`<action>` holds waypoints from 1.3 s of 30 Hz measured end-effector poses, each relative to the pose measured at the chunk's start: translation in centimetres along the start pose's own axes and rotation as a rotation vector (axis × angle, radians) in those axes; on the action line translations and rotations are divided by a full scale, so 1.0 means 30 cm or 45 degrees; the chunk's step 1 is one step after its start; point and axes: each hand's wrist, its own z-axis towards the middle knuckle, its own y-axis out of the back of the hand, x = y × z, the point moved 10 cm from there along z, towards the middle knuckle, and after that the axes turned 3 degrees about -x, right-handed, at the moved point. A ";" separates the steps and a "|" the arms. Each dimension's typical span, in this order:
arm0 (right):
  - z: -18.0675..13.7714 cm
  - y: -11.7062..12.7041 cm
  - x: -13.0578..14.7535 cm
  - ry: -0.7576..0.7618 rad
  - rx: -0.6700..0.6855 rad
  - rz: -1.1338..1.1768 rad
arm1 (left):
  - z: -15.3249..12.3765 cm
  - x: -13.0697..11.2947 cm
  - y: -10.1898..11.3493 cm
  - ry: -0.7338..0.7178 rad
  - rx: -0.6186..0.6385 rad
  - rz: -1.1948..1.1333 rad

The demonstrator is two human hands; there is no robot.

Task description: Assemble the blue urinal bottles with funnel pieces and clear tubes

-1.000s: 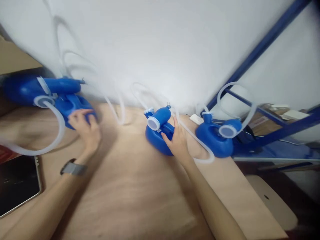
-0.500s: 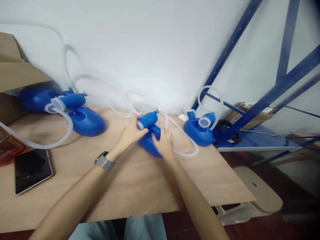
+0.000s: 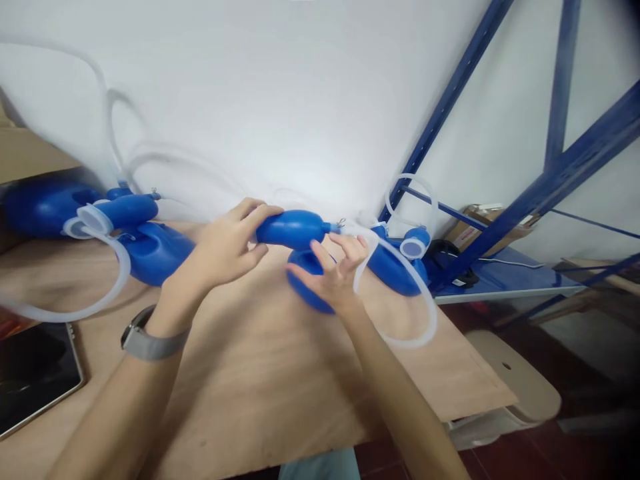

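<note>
My left hand point(image 3: 225, 247) is closed around the wide end of a blue urinal funnel point(image 3: 293, 229), a smooth cylinder lying roughly sideways above the table. From its narrow right end, where a small metal clip sits, a translucent tube point(image 3: 431, 300) loops down to the right. My right hand point(image 3: 340, 270) is beside that narrow end with its fingers apart and the thumb stretched left; whether its fingertips touch the funnel or tube is unclear. Below the funnel stands a blue urinal bottle point(image 3: 305, 290), partly hidden by my right hand.
Other blue bottles with funnels and tubes stand at the left point(image 3: 155, 253) and the right point(image 3: 400, 270). A phone or tablet point(image 3: 35, 373) lies at the left edge of the wooden table point(image 3: 240, 400). Beyond are a blue shelf frame point(image 3: 505, 207) and a pale stool point(image 3: 520, 373).
The funnel has risen off the bottle towards me and turned sideways in my left hand. My right hand has come away from the bottle to the funnel's tube end. The view has shifted slightly.
</note>
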 end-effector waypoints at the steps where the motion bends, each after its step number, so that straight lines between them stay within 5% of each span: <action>1: 0.057 0.026 0.037 0.032 0.006 -0.023 | -0.001 -0.038 0.015 -0.062 -0.059 0.057; 6: 0.248 0.064 0.082 -0.110 0.326 0.036 | -0.022 -0.164 0.083 -0.240 -0.298 0.094; 15: 0.197 0.029 0.114 0.038 0.323 -0.101 | -0.073 0.023 0.013 0.287 -0.752 -0.142; 29: 0.188 -0.005 0.103 0.109 0.432 -0.119 | -0.113 0.080 -0.116 0.767 -0.712 -0.829; 34: 0.184 -0.017 0.062 -0.018 0.393 -0.010 | -0.075 0.049 -0.078 0.748 -0.527 -0.661; 39: 0.181 -0.015 0.078 -0.018 0.296 0.023 | -0.065 0.057 -0.033 0.796 -0.318 -0.081</action>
